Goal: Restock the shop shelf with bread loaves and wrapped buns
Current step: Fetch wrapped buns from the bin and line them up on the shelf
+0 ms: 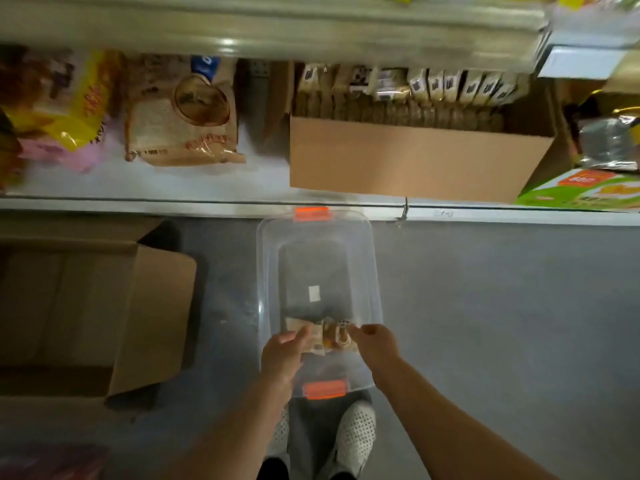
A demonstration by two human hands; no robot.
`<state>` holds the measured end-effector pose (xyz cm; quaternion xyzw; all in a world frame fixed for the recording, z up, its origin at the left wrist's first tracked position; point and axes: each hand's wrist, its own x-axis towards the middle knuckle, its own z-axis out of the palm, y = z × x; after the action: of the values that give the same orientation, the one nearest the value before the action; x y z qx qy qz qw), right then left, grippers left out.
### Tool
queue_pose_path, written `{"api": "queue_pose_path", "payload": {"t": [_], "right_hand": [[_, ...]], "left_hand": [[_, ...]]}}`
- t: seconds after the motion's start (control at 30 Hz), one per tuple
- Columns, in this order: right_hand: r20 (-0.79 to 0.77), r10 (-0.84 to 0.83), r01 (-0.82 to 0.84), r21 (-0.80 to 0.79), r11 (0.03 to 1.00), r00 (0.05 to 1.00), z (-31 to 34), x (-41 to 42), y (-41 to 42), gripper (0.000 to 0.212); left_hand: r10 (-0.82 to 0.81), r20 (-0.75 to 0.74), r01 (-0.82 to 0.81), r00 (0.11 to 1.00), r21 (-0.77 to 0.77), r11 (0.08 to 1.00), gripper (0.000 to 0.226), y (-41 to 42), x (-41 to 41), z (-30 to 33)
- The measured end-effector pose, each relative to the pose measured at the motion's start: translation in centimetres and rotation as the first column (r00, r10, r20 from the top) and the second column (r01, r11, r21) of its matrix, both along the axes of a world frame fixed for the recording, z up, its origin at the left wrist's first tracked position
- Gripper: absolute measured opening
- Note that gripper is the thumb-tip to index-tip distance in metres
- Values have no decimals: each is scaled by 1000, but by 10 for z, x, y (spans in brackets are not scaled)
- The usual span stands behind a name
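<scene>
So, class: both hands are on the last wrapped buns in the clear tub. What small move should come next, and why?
Probably lift them out. The left hand and right hand already touch the wrapped buns, the tub holds nothing else, and the shelf has bare space.

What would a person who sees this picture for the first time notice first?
Probably the clear plastic bin with orange latches, on the grey floor in the middle, where the left hand and the right hand reach for the last wrapped buns at its near end. Behind it, on the shelf, stands a big cardboard box packed with bags, and a bread loaf lies to its left.
</scene>
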<state>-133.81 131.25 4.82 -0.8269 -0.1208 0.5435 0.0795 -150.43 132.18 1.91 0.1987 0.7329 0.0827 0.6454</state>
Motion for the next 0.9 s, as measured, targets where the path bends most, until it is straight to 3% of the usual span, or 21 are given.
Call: {"api": "queue_pose_path", "payload": {"t": [0.03, 0.13, 0.2, 0.27, 0.4, 0.5, 0.57, 0.73, 0.9], "right_hand": [[-9, -2, 2, -7, 1000, 1000, -18, -1, -2, 20], [-30, -24, 23, -36, 999, 999, -66, -5, -2, 50], [-42, -39, 37, -48, 998, 998, -93, -7, -3, 56], [-40, -65, 62, -68, 996, 997, -123, -9, -6, 56], [-30, -131, 128, -84, 988, 991, -163, -16, -5, 43], [-12, -135, 134, -47, 990, 991, -218, -16, -16, 89], [12, -124, 125, -74, 989, 992, -242, -16, -17, 91], [118, -67, 87, -171, 981, 991, -243, -25, 1, 70], [120, -89, 110, -180, 977, 989, -282, -25, -4, 78]], "left_hand": [[-5, -19, 4, 1000, -9, 1000, 34, -2, 0, -18], [63, -22, -65, 998, -80, 995, 36, -6, 4, -69], [100, -23, -102, 995, -93, 990, 43, -6, 9, -96], [112, -37, -116, 993, -116, 986, 61, -10, 12, -129], [242, -72, -252, 968, -219, 943, 62, -13, 15, -172], [274, -126, -298, 953, -254, 920, 85, -16, 17, -198], [349, -122, -369, 929, -247, 896, 80, -17, 21, -211], [553, -152, -573, 819, -225, 788, 58, -13, 31, -238], [682, -147, -698, 716, -191, 690, 53, -10, 29, -244]]}}
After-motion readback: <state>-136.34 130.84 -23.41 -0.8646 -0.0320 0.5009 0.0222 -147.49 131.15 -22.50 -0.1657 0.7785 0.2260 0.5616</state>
